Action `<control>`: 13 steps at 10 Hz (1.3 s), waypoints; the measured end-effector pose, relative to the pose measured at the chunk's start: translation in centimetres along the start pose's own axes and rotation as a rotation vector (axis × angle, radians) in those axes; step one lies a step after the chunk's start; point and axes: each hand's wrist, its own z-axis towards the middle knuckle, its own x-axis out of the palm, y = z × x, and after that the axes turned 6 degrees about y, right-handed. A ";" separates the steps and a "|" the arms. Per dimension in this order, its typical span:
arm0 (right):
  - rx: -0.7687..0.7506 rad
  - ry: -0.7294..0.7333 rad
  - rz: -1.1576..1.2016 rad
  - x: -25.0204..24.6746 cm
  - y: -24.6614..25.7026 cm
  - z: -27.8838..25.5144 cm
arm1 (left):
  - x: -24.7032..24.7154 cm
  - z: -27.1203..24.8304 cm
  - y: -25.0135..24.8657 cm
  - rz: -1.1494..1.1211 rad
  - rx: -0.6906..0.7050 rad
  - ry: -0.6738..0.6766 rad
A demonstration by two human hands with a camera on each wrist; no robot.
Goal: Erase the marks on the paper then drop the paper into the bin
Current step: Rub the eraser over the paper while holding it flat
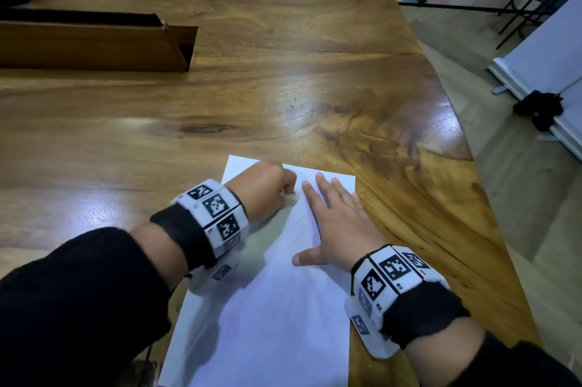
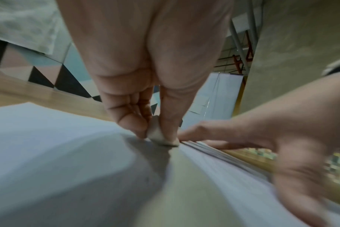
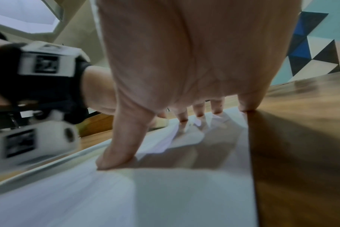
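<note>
Overhead glare on the wooden table point(image 1: 283, 77), soft shadows, motion-blurred, edge-warped wrist views.

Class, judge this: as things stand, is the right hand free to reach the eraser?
Probably yes: the right hand lies flat on the paper, its fingers beside the eraser that the left hand pinches.
</note>
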 end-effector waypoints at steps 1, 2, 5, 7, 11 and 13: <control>-0.001 0.001 0.017 0.0 0.0 -0.1 | 1.2 -3.3 0.5 0.024 0.088 0.218; -0.005 0.001 0.019 0.0 0.0 -0.1 | 0.6 -3.6 0.9 0.011 0.048 0.347; 0.002 0.004 0.020 0.1 0.0 0.0 | 0.7 -1.9 0.7 0.006 0.056 0.049; 0.005 0.007 0.020 0.0 0.1 0.0 | 0.9 -3.9 0.5 -0.009 0.030 0.236; 0.007 0.007 0.036 0.0 0.1 -0.1 | 0.8 -4.0 1.6 -0.019 -0.011 0.235; 0.007 0.004 0.040 0.0 0.1 -0.1 | 1.3 -4.3 1.4 0.004 0.023 0.095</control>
